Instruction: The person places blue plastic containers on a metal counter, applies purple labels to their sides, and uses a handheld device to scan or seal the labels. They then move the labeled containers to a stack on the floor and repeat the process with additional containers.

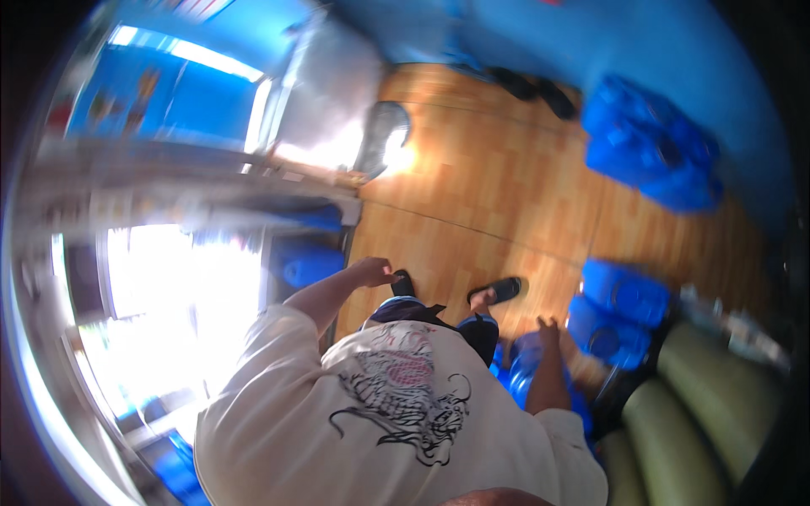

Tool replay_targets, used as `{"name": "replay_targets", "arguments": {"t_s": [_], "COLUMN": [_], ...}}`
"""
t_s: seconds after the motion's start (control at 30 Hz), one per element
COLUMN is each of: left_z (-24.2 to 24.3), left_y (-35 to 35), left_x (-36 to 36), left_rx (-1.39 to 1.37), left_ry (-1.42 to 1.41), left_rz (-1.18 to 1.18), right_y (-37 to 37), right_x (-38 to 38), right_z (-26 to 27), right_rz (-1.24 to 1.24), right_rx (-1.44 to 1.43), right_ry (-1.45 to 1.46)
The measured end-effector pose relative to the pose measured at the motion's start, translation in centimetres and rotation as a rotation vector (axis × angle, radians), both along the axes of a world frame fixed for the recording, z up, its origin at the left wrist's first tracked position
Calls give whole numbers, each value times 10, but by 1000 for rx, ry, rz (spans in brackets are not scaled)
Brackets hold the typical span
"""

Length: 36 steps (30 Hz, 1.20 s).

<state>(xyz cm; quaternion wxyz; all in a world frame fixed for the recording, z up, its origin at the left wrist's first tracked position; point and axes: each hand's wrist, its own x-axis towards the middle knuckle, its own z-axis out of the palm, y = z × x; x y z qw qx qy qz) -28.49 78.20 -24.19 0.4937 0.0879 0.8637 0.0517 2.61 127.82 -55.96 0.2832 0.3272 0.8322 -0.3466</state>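
Note:
My left hand (pixel 376 272) hangs in front of me at the left with its fingers loosely curled and apart, and nothing shows in it. It is near the end of a counter-like unit, where a blue container (pixel 313 265) sits. On my other side, my right hand (pixel 549 329) reaches forward, fingers spread, holding nothing that I can see. Below it in the picture is a translucent blue water bottle (pixel 522 367); whether they touch I cannot tell. Blue water jugs (pixel 623 294) with dark round caps stand just right of that hand.
More blue jugs (pixel 652 145) are grouped by the blue wall (pixel 633 38). Dark footwear (pixel 535 92) lies along the wall. A round grey object (pixel 385 136), blurred, stands near the unit. Olive cushions (pixel 702 411) fill the lower right. The floor (pixel 481 171) is wood-patterned.

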Motion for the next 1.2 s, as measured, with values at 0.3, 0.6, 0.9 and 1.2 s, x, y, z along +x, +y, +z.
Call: {"name": "replay_targets", "arguments": {"t_s": [0.3, 0.6, 0.9, 1.2], "left_z": [0, 69, -16, -46], "left_y": [-267, -433, -353, -327], "left_x": [98, 282, 470, 531], "left_rx": [13, -155, 3, 111], "left_ry": [27, 313, 121, 84], "left_rz": [-28, 995, 1390, 1868], "right_y": [-154, -346, -479, -667], "right_x": [-183, -309, -410, -374], "right_z": [196, 254, 220, 295], "right_rz": [-254, 345, 1101, 1489], "right_rx": [-337, -329, -64, -246], "right_ry": [-118, -198, 69, 222]}}
